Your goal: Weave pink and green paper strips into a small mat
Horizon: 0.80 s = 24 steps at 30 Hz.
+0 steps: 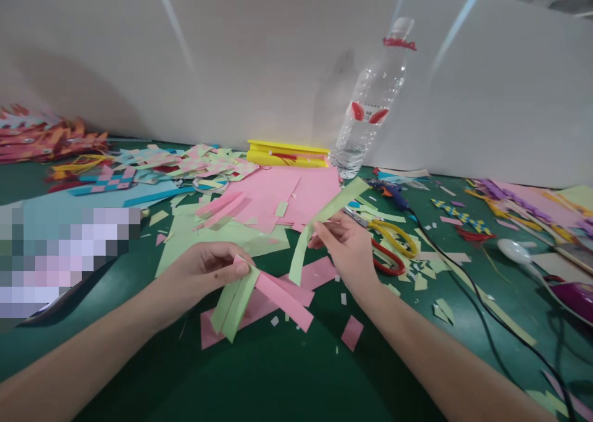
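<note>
Between thumb and fingers, my left hand [208, 270] pinches a woven piece of paper strips, with green strips [235, 304] hanging down and pink strips [285, 301] pointing right. My right hand [345, 243] grips a single light green paper strip [336, 199] near its middle, one end up and the other hanging down. The two held papers are apart. Below them a wider pink strip [210, 335] lies on the green table. Just beyond my right hand are scissors with a yellow and a red handle [393, 236], their blades partly behind my fingers.
Pink paper sheets [301, 190] and a green sheet [180, 240] lie ahead. A plastic bottle [370, 101] leans against the white wall. A blue glue gun [391, 192] trails a black cord along the right. Paper scraps [421, 280] litter the table; a white spoon [514, 251] is far right.
</note>
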Available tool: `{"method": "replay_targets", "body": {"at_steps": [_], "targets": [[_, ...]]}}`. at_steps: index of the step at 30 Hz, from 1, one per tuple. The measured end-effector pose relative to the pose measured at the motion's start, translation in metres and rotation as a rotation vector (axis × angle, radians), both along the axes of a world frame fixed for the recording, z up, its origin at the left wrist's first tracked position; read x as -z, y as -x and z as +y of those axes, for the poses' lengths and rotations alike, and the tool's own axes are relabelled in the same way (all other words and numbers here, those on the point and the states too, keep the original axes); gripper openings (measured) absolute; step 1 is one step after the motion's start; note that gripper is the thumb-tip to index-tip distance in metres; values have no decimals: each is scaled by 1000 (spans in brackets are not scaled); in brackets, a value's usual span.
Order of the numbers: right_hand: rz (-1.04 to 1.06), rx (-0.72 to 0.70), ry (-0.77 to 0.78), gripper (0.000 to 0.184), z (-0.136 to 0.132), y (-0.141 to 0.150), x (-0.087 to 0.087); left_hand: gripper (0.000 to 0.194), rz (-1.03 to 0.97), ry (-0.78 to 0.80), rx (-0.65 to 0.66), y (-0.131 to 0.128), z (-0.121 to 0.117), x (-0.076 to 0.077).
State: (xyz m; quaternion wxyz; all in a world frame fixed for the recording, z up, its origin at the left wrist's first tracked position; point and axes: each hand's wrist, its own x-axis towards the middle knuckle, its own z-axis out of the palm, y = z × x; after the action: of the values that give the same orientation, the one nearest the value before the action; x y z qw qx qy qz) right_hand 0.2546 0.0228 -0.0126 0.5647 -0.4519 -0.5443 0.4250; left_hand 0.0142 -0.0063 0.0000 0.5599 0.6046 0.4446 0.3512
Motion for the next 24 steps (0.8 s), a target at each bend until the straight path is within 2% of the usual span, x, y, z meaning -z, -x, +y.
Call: {"method": "replay_targets", "body": {"at_steps": [5, 11, 16, 24], "targets": [[56, 18, -46, 17, -5, 4, -1, 20, -46, -10, 23, 1, 0, 3], [257, 90, 66, 25, 2, 3, 2, 19, -61, -34, 110, 3, 0, 4], [152, 21, 26, 21, 1, 3, 4, 18, -64, -32, 93, 1, -1, 2], [81, -166, -67, 9, -15, 10, -3, 21, -70, 23, 12, -2, -4, -1]]}}
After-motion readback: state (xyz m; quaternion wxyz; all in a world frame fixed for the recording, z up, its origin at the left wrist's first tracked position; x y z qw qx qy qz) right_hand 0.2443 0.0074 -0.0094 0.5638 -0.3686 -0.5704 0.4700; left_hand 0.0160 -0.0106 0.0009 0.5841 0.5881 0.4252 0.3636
